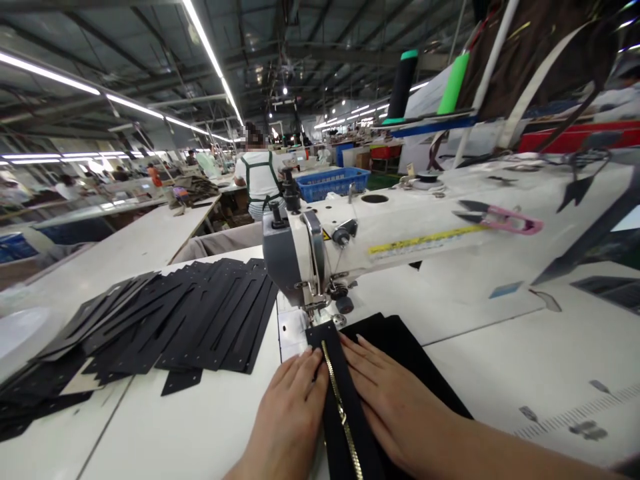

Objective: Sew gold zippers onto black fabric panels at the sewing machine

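A black strip with a gold-toothed zipper (pixel 336 393) runs from the front edge up to the needle area of a white sewing machine (pixel 400 227). My left hand (pixel 295 407) lies flat along the strip's left edge, fingers stretched toward the presser foot. On the right side, my right hand (pixel 387 393) presses down with its fingers extended, partly over the strip's edge. Beneath that hand and arm lies a larger black fabric piece (pixel 415 353). The strip's far end reaches the presser foot (pixel 317 313).
Many slotted black pieces (pixel 200 313) are fanned out on the table at left. Pink-handled thread snips (pixel 515 219) rest on the machine arm. Black (pixel 403 83) and green thread cones (pixel 454 83) stand above. Beyond are a blue crate (pixel 333 183) and a person in a white shirt (pixel 259 177).
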`<state>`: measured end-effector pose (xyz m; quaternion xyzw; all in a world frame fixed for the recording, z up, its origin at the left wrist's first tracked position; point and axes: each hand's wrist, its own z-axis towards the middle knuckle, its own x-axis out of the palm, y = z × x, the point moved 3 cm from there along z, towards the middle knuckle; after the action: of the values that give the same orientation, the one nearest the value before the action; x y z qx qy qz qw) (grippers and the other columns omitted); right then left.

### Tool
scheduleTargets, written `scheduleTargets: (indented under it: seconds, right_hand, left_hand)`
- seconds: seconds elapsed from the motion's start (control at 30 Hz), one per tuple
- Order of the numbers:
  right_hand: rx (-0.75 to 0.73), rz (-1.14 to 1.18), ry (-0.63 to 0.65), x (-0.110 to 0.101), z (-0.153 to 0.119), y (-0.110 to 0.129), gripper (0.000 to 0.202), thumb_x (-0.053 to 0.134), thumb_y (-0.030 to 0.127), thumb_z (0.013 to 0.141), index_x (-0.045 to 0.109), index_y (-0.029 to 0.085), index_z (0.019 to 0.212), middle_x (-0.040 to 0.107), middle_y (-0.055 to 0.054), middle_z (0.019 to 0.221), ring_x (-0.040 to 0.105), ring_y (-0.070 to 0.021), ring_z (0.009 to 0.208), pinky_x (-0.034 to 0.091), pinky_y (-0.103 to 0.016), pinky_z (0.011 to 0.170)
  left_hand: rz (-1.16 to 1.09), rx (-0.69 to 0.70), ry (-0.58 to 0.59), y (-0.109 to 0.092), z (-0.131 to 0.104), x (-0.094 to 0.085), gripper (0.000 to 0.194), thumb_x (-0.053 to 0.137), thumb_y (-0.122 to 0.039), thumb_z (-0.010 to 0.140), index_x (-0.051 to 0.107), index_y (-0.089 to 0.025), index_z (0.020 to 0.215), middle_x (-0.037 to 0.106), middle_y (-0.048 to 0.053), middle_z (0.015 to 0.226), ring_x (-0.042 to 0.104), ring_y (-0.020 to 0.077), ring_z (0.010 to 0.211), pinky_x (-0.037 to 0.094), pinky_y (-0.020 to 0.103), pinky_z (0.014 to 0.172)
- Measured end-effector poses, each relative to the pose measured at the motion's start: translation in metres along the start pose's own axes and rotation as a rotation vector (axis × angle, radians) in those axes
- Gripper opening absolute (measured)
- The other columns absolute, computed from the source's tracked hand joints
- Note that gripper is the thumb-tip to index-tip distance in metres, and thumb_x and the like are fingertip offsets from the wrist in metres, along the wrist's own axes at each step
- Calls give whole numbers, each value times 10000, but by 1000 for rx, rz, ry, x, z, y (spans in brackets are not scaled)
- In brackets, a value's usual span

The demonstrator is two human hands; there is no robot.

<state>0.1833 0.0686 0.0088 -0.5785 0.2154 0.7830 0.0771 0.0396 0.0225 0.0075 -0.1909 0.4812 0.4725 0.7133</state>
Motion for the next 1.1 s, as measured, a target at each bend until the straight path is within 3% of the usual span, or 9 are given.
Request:
scheduleTargets:
  seconds: [0.23, 0.47, 0.8, 1.1]
  right_hand:
    - [25, -1, -32, 6, 20, -16, 526, 384, 66, 787, 385, 81, 1313, 323, -156, 1374, 230, -226, 1296, 243, -448, 1052]
    - [10, -8, -59, 11, 27, -23, 525, 392, 68, 773, 407, 68, 1298, 366, -164, 1349, 292, -228, 1272, 256, -433, 1052]
    - [-37, -90, -115, 9, 25, -20, 536, 367, 75, 753, 405, -8, 1281, 385, -207, 1319, 334, -265, 1246, 330, -439, 1011]
    - [15, -17, -76, 13, 22, -25, 475, 363, 131, 810, 441, 11, 1263, 347, -179, 1356, 250, -263, 1285, 257, -418, 1059]
  left_hand:
    - [-67, -60, 19, 17, 13, 9, 290, 354, -40, 845, 598, -80, 996, 629, 157, 1064, 600, 233, 980, 518, 381, 836]
    - [-50, -59, -16, 25, 10, 23, 318, 314, -59, 863, 572, -81, 1047, 615, 156, 1091, 582, 237, 1017, 512, 393, 842]
    - [-30, 15, -43, 28, 12, 18, 329, 294, -120, 896, 600, -76, 1011, 627, 163, 1071, 591, 243, 1006, 533, 365, 804]
    - [-24, 38, -15, 29, 12, 18, 358, 267, -122, 906, 592, -94, 1053, 625, 145, 1081, 586, 230, 1011, 533, 352, 803]
